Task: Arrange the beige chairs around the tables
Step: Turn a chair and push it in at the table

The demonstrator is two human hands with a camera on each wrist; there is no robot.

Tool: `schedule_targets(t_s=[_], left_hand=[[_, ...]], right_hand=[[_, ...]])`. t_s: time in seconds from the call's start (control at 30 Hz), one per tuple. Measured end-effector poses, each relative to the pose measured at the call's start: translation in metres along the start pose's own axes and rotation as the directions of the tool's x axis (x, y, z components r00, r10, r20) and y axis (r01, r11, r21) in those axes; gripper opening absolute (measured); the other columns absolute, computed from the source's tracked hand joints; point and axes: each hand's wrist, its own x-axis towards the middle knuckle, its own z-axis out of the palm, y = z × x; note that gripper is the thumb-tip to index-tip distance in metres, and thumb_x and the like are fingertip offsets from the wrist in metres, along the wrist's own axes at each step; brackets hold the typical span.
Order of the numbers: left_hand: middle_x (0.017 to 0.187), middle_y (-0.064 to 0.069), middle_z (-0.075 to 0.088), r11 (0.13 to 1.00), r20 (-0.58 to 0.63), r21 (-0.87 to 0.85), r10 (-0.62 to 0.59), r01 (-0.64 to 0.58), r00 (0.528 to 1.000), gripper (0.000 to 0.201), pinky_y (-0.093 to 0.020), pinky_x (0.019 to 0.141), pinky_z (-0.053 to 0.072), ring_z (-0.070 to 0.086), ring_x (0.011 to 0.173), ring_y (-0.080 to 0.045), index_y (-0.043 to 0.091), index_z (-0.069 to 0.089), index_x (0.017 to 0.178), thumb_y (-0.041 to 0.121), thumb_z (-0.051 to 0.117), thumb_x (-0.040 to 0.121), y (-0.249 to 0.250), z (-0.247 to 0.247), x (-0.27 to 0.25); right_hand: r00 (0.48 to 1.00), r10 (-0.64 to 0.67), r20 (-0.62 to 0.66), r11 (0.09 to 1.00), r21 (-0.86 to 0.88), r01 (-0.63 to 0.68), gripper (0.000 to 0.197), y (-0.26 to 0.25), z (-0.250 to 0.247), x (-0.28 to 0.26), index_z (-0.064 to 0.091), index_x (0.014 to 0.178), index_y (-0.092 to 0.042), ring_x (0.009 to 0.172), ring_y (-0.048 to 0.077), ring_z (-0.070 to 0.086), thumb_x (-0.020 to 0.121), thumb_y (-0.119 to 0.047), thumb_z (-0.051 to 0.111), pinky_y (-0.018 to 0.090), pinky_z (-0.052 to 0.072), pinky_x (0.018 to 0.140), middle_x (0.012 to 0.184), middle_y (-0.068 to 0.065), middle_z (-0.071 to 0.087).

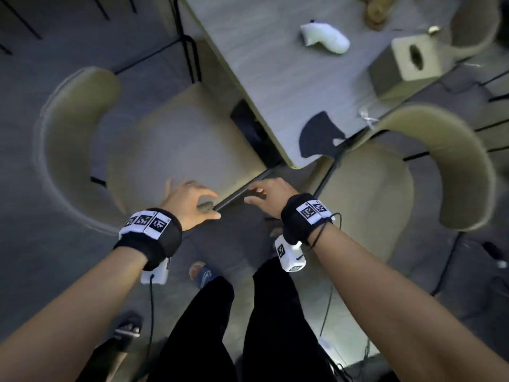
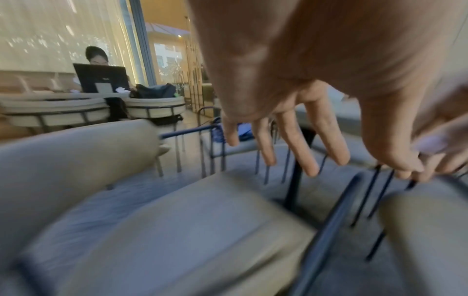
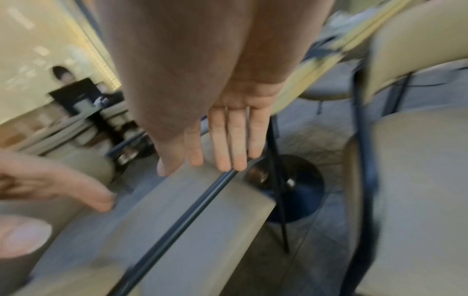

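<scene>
Two beige chairs stand at the near corner of the grey table [image 1: 275,78]. The left chair [image 1: 179,139] has its curved back [image 1: 68,133] far left and its seat partly under the table edge. The right chair [image 1: 366,205] faces the table's other side. My left hand [image 1: 203,202] hovers with fingers spread over the left chair's near seat edge. My right hand [image 1: 259,194] is stretched out flat, fingertips [image 3: 228,164] at the chair's thin black frame rail [image 1: 237,194]; contact is unclear. Neither hand holds anything. The views are motion-blurred.
On the table lie a white object [image 1: 325,37], a beige tissue box [image 1: 405,62] and a dark cloth [image 1: 319,136]. A third chair [image 1: 476,20] stands beyond. The table's round black base [image 3: 298,186] sits under it. A person at a laptop [image 2: 98,78] sits far back.
</scene>
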Motion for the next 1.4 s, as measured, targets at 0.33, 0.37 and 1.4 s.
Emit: schedule_targets(t_s=[0.33,0.37,1.4], left_hand=[[0.1,0.005,0.07,0.892,-0.142,-0.139,0.412,-0.43,0.9,0.024,-0.038,0.088,0.054,0.066,0.093,-0.016,0.028,0.073,0.109,0.031,0.074,0.086,0.212,-0.031,0.064],[0.1,0.006,0.069,0.893,-0.123,-0.117,0.42,-0.434,0.899,0.025,-0.036,0.088,0.052,0.064,0.095,-0.015,0.028,0.072,0.111,0.032,0.073,0.087,0.229,-0.027,0.068],[0.126,-0.004,0.061,0.979,-0.187,0.052,0.204,-0.197,0.961,0.044,-0.041,0.102,0.047,0.057,0.117,-0.024,0.027,0.057,0.132,0.034,0.067,0.09,0.497,0.064,0.247]], right_hand=[[0.88,0.286,-0.38,0.958,0.084,-0.275,0.038,0.177,-0.173,-0.114,0.068,0.12,-0.026,0.099,0.021,0.067,0.091,-0.051,0.06,0.035,0.053,0.091,0.105,0.0,0.074],[0.873,0.304,-0.381,0.953,0.105,-0.286,0.038,0.197,-0.18,-0.123,0.067,0.119,-0.028,0.097,0.02,0.068,0.091,-0.053,0.059,0.035,0.054,0.091,0.103,-0.001,0.074],[0.832,0.375,-0.41,0.907,-0.026,-0.421,0.048,0.545,-0.246,-0.085,0.048,0.129,-0.014,0.111,0.031,0.047,0.085,-0.011,0.069,0.048,0.056,0.076,0.123,0.012,0.043]])
